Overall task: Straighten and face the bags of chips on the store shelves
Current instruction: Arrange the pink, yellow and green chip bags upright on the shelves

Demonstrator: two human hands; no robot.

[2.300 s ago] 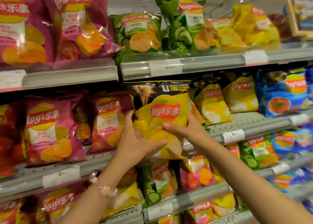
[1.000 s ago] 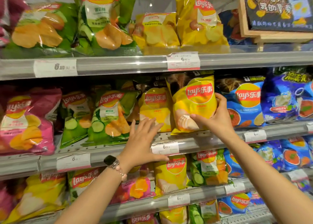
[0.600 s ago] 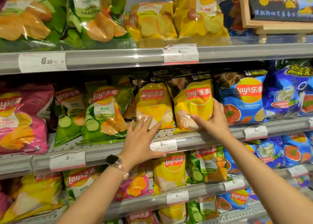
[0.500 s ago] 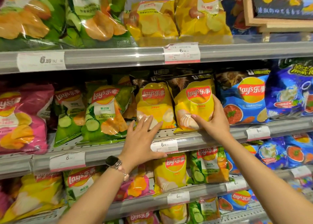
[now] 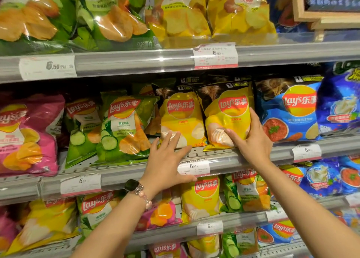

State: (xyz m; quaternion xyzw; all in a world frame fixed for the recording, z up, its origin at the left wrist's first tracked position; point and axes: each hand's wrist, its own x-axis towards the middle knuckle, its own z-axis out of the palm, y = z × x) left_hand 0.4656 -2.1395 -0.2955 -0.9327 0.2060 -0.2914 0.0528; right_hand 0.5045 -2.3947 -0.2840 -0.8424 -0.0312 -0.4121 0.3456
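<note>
Yellow chip bag (image 5: pixel 228 115): upright at the front edge of the middle shelf (image 5: pixel 243 158), logo outward. Right hand (image 5: pixel 251 140) grips its lower right side, thumb across the front. Left hand (image 5: pixel 165 160), fingers spread flat, touches the neighbouring yellow bag (image 5: pixel 182 119). Likely light, puffy, slippery and crushable; best held by side seams. Rear rows hidden; price tags (image 5: pixel 193 167) barely legible.

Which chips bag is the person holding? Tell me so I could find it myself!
Find the middle shelf, between the green bags and the blue bags. Two yellow bags stand there side by side. It is the right yellow bag, next to the blue bag, and the only one with the right hand wrapped round it.
</note>
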